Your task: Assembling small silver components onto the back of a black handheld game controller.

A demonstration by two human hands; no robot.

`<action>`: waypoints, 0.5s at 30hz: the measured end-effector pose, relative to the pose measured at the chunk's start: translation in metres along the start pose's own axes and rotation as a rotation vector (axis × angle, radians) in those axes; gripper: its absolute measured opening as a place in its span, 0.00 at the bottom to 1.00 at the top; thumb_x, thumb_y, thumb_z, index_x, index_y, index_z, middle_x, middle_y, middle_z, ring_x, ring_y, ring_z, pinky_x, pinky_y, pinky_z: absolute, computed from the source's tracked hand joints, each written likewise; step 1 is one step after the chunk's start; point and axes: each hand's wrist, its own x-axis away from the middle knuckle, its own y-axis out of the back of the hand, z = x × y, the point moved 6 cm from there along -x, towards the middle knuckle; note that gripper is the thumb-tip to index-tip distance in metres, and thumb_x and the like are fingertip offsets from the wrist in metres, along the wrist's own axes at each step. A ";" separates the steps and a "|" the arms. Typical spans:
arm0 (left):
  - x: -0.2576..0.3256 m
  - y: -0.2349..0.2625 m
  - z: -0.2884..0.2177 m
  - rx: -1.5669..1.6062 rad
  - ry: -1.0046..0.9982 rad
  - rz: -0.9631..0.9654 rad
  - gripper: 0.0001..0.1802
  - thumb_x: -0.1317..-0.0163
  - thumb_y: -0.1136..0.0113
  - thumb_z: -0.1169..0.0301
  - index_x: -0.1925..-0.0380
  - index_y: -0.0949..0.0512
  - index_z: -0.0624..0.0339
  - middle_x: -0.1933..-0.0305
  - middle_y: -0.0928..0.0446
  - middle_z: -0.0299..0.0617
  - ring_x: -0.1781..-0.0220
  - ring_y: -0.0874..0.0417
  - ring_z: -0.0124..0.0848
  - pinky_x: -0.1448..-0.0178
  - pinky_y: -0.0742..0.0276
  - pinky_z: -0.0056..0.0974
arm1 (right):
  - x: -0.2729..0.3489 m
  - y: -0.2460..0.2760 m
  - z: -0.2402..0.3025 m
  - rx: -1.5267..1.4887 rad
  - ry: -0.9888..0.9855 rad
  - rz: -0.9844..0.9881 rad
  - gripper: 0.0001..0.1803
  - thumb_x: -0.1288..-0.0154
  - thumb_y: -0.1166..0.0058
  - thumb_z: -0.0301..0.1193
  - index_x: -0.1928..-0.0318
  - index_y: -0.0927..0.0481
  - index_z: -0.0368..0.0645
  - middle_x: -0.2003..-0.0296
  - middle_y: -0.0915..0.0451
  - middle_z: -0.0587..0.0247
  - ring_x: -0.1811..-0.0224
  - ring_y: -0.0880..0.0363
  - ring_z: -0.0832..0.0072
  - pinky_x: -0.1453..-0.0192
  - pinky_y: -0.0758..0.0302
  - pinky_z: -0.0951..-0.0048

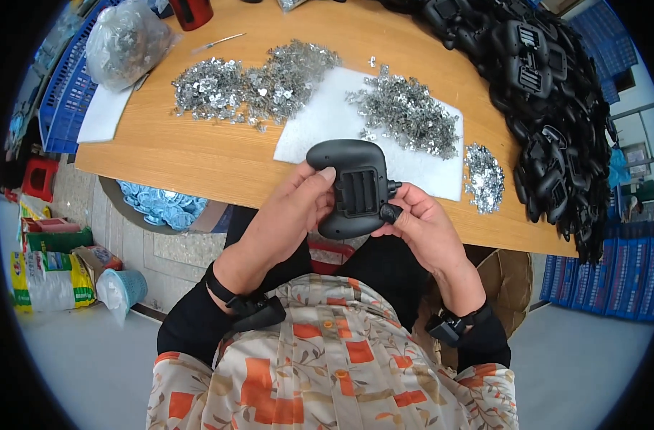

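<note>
A black game controller [368, 161] is held upright on its side over the table's near edge, its open battery compartment facing me. My left hand [277, 215] is closed around its left side, thumb on the casing. My right hand [433, 228] grips the opposite edge; its thumb, with a black cover on the tip, presses beside the compartment. Whether a small part sits under that thumb is hidden. Just beyond the controller, a white foam sheet [309, 132] carries a heap of small shiny metal clips [409, 115].
More metal pieces lie in heaps at the left [209, 87], centre [287, 79] and right [484, 175]. Black controllers [527, 57] are piled high along the right. A filled plastic bag [126, 43] stands at the far left. Beneath the table edge is a tub of blue discs [162, 206].
</note>
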 end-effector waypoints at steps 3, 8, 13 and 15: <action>-0.004 0.007 0.005 -0.118 -0.034 -0.013 0.17 0.26 0.44 0.66 0.40 0.29 0.56 0.56 0.24 0.32 0.54 0.22 0.21 0.51 0.25 0.30 | -0.002 -0.001 -0.005 -0.006 -0.010 0.038 0.13 0.26 0.46 0.25 0.45 0.26 0.37 0.49 0.18 0.60 0.52 0.17 0.75 0.49 0.18 0.72; -0.007 0.003 0.004 -0.239 -0.077 -0.049 0.22 0.31 0.37 0.69 0.39 0.29 0.58 0.65 0.29 0.30 0.63 0.25 0.19 0.56 0.23 0.28 | -0.002 0.002 -0.006 -0.016 -0.033 0.009 0.13 0.27 0.49 0.22 0.44 0.26 0.37 0.49 0.18 0.59 0.52 0.17 0.75 0.49 0.18 0.72; -0.014 -0.009 0.003 -0.204 -0.066 -0.078 0.26 0.30 0.38 0.70 0.35 0.33 0.58 0.57 0.21 0.37 0.57 0.19 0.22 0.52 0.22 0.30 | 0.000 0.002 -0.007 -0.017 -0.006 -0.020 0.13 0.27 0.48 0.23 0.44 0.26 0.38 0.51 0.17 0.60 0.53 0.16 0.76 0.49 0.17 0.71; -0.016 -0.012 0.004 -0.222 -0.110 -0.079 0.30 0.30 0.38 0.71 0.31 0.37 0.58 0.55 0.20 0.40 0.55 0.18 0.23 0.50 0.21 0.31 | 0.001 0.002 -0.006 0.018 -0.016 0.003 0.14 0.26 0.47 0.24 0.43 0.26 0.39 0.50 0.17 0.60 0.52 0.16 0.75 0.47 0.17 0.71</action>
